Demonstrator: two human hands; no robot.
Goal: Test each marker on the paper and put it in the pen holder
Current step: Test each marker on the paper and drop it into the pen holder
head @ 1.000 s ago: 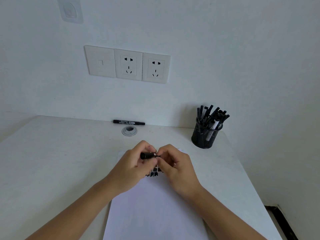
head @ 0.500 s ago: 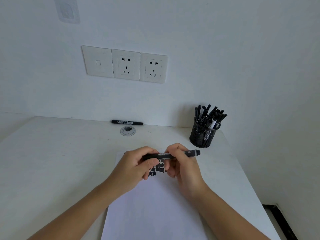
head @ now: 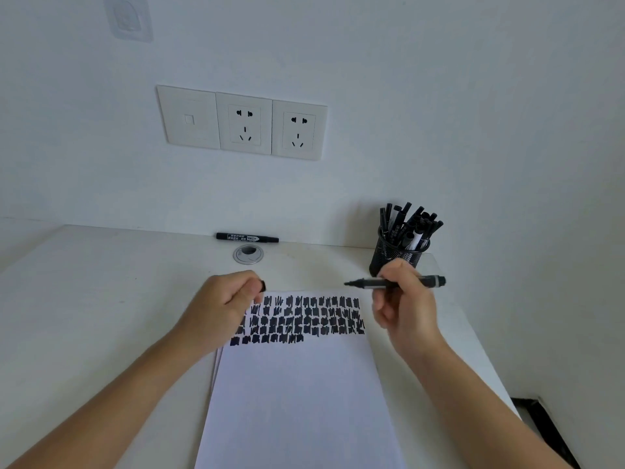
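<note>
A pale wall rose behind a white desk [head: 101,299], and on that wall sat a row of three plates — a blank switch panel and two sockets [head: 242,122]. At the back edge of the desk, near the wall, a capped black marker [head: 247,237] lay on its side, just behind a round grey cable grommet [head: 248,254].

The left hand [head: 221,308] rested at the upper left corner of the paper [head: 297,401], its fingers curled closed around a black cap [head: 262,286], only the end of which showed past the thumb. The sheet itself ran toward the viewer, and its top part bore four rows of dense black scribbles [head: 301,319], the lowest row shorter than the others.

To the right, the right hand [head: 404,309] hovered above the sheet's upper right corner, pinching an uncapped marker [head: 394,282] between thumb and fingers — the barrel level, its bare tip pointing left, clear of the page. Just behind that hand stood the black mesh pen holder [head: 394,257], near the desk's far right corner, crowded with upright black markers [head: 407,221].
</note>
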